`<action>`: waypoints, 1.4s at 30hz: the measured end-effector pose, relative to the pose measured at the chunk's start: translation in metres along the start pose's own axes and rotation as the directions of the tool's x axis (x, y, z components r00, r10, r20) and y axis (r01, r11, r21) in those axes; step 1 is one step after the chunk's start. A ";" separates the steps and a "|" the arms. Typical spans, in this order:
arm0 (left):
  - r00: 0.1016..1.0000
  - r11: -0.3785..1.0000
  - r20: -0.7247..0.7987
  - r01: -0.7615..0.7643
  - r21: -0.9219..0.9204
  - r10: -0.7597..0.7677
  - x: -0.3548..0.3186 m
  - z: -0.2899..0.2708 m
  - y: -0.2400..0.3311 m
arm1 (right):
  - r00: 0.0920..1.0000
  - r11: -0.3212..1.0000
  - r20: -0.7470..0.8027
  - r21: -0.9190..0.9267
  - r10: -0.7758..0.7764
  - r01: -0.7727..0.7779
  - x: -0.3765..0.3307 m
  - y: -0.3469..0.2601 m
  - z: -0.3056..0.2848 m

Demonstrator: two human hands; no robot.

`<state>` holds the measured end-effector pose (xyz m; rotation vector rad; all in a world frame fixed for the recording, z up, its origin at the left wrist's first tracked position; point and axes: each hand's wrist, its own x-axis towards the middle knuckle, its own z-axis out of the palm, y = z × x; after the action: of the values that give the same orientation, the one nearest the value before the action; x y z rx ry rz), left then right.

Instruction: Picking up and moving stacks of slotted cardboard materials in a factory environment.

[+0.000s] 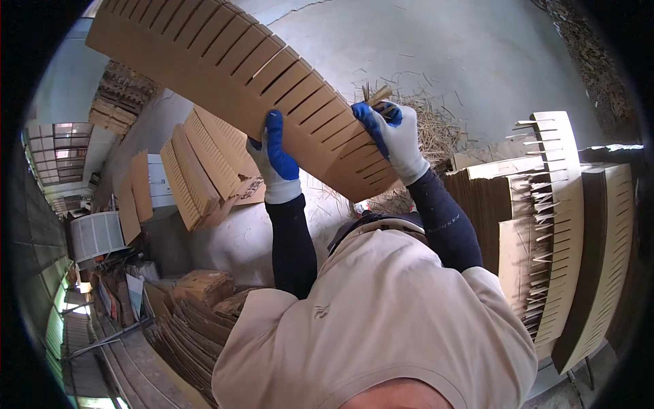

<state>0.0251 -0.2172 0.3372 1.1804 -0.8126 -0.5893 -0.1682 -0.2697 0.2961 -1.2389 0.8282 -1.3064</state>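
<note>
Both hands were covered by white gloves with blue fingers. By the left hand the lower edge of a long cardboard sheet was gripped, with the blue thumb laid flat on its face and the fingers wrapped behind. By the right hand the near end of the same sheet was pinched, and a few thin cardboard scraps were squeezed between its closed fingers. The sheet was held up in the air in front of the person, tilted, with its far end pointed up and to the left. Many long slots were cut into one side of it, so it looked a bit like a comb. It was judged to be light and fairly stiff, but easy to bend or tear at the thin strips between the slots. The uncut edge was judged the best place for it to be held, with the two hands kept apart. A big stack of slotted sheets was stood on edge at the right. More cut cardboard was leaned at the left, and flat pieces were piled lower down. Thin scraps like straw were scattered on the grey floor behind the hands.
</note>
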 end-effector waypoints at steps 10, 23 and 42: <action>0.995 0.991 0.034 -0.089 -0.099 0.093 0.005 0.003 0.003 | 0.985 0.970 -0.014 0.175 0.175 -0.170 -0.001 -0.016 -0.007; 0.999 0.965 0.046 -0.006 -0.260 0.019 0.009 -0.023 -0.018 | 0.960 0.948 -0.209 0.295 0.185 -0.118 0.023 0.022 -0.045; 0.987 0.950 0.087 -0.102 -0.295 0.133 0.002 -0.011 -0.014 | 0.992 0.992 -0.036 -0.045 -0.121 0.120 -0.009 -0.014 -0.008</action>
<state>0.0358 -0.2165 0.3226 0.8316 -0.8480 -0.6522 -0.1805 -0.2606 0.3062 -1.3174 0.8230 -1.4203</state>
